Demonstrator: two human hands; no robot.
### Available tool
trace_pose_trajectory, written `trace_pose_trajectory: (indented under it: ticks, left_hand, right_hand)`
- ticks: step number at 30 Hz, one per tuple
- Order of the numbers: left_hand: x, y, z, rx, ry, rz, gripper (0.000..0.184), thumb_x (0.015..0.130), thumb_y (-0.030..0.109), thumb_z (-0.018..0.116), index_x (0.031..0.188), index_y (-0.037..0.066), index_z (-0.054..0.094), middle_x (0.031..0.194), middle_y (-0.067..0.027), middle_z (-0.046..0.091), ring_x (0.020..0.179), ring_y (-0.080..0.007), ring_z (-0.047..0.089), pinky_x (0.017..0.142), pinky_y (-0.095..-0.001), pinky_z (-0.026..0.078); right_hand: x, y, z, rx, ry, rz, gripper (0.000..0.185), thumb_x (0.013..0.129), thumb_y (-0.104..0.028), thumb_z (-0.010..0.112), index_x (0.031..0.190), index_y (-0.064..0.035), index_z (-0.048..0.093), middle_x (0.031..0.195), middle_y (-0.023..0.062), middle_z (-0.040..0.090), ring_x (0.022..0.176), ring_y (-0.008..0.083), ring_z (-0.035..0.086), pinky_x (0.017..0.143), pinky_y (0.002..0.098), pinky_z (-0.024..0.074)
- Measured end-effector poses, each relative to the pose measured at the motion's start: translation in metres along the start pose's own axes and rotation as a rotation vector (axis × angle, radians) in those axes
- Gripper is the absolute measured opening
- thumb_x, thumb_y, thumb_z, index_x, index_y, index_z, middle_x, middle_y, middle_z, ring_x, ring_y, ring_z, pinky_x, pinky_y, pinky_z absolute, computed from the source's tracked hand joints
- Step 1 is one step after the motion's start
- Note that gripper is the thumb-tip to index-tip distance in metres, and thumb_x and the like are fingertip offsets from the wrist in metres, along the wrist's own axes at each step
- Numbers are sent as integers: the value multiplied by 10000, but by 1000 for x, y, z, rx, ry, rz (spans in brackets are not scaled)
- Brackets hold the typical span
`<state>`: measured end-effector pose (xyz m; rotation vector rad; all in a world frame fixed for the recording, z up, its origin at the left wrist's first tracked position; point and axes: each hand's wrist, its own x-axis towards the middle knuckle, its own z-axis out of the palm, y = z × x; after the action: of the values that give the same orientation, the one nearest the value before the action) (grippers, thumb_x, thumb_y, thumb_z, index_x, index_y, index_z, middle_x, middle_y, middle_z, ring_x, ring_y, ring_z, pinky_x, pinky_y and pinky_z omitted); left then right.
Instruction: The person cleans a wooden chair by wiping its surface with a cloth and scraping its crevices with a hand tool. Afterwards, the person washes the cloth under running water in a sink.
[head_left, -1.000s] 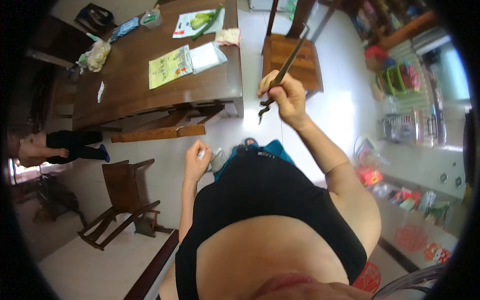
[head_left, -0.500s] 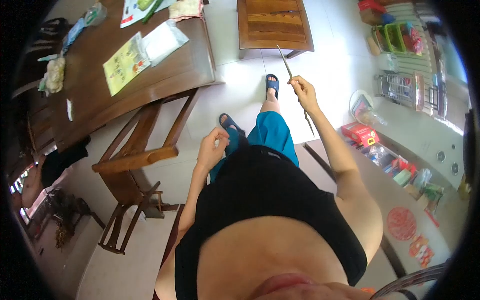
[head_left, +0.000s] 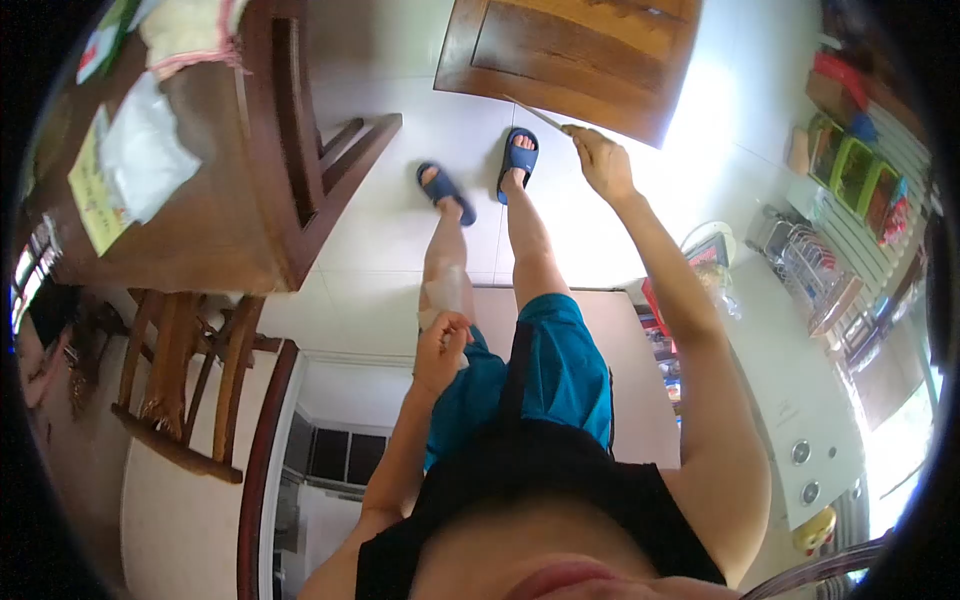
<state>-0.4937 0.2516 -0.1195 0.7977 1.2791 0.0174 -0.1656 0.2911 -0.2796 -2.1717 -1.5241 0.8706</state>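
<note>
My right hand (head_left: 600, 165) is held out ahead, its fingers closed around a thin, pale brownish stick (head_left: 535, 112). The stick's far end points up and left, towards the edge of a low wooden table; the part behind the hand is hidden. Close to my left thigh, my left hand (head_left: 442, 350) has its fingers curled together. A thin, whitish, see-through piece like tissue or plastic film (head_left: 447, 288) shows above those fingers, with a bit more below them. It appears to be held there, though its kind is unclear.
The low wooden table (head_left: 560, 50) stands ahead of my feet. At left is a large wooden table (head_left: 215, 240) with a white plastic bag (head_left: 150, 145) and yellow packet (head_left: 95, 190). Below it stands a wooden chair (head_left: 175, 380). A dish rack (head_left: 800, 255) is at right.
I have stepped forward, and the low table is closer. The view has shifted and turned. A whitish piece now shows at my left hand. The stick stays in my right hand.
</note>
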Motion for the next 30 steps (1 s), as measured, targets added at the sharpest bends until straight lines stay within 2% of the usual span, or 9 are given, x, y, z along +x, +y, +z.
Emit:
trace_pose_trajectory:
  ticks: [2, 9, 13, 14, 17, 18, 20, 23, 30]
  left_hand:
    - [18, -9, 15, -4, -17, -58, 108, 860, 106, 461, 872, 21, 527, 720, -37, 541, 683, -96, 512, 635, -224, 408]
    - [87, -44, 30, -41, -89, -162, 115, 868, 120, 449, 849, 27, 514, 726, -35, 532, 678, -102, 514, 648, -230, 415]
    - [112, -68, 20, -30, -2, -109, 217, 898, 232, 463, 829, 31, 506, 728, -58, 527, 661, -142, 518, 649, -257, 414]
    - [117, -76, 15, -43, -8, -91, 277, 894, 299, 476, 819, 34, 505, 711, -65, 524, 655, -157, 518, 647, -269, 412]
    - [125, -85, 9, -65, 25, -118, 254, 890, 276, 480, 820, 33, 510, 704, -67, 527, 653, -156, 514, 639, -262, 406]
    - [126, -93, 9, -84, 38, -140, 178, 883, 198, 472, 831, 34, 519, 698, -57, 536, 642, -132, 508, 617, -237, 399]
    - [128, -92, 5, -84, 17, -181, 137, 872, 154, 465, 837, 35, 523, 694, -43, 541, 632, -105, 498, 601, -218, 392]
    - [133, -86, 5, -95, 11, -197, 95, 856, 99, 456, 841, 35, 525, 690, -19, 546, 612, -57, 470, 578, -190, 382]
    - [135, -79, 6, -171, 1, -186, 100, 857, 99, 453, 835, 24, 517, 722, -27, 550, 648, -72, 491, 611, -198, 401]
  right_hand:
    - [23, 23, 10, -102, -72, -21, 167, 838, -140, 493, 948, -90, 609, 826, 171, 614, 694, 339, 592, 601, 414, 484]
    - [76, 52, 33, -102, -195, -112, 147, 837, -128, 496, 908, -57, 603, 806, 181, 609, 670, 347, 592, 586, 417, 483]
    - [84, 51, 43, -82, -166, -89, 193, 838, -116, 501, 986, -44, 602, 881, 185, 611, 755, 335, 599, 658, 395, 489]
    - [84, 51, 44, -64, -189, -76, 199, 842, -116, 502, 999, -45, 600, 896, 189, 610, 784, 337, 597, 676, 389, 487]
    - [87, 48, 46, -59, -194, -77, 194, 843, -117, 505, 1002, -58, 600, 893, 188, 610, 782, 336, 599, 666, 389, 489]
    - [89, 46, 47, -68, -203, -55, 195, 845, -117, 503, 1006, -65, 599, 892, 186, 611, 772, 336, 599, 659, 390, 490]
    - [91, 41, 48, -89, -227, -7, 196, 848, -118, 500, 1014, -81, 598, 891, 184, 611, 752, 337, 601, 644, 393, 491]
    - [96, 37, 48, -173, -206, -107, 225, 848, -124, 502, 1060, -111, 576, 830, 163, 616, 684, 330, 597, 591, 395, 492]
    - [107, 7, 34, -624, -341, -330, 586, 700, -24, 563, 1237, -238, 469, 697, 99, 601, 557, 234, 601, 465, 341, 494]
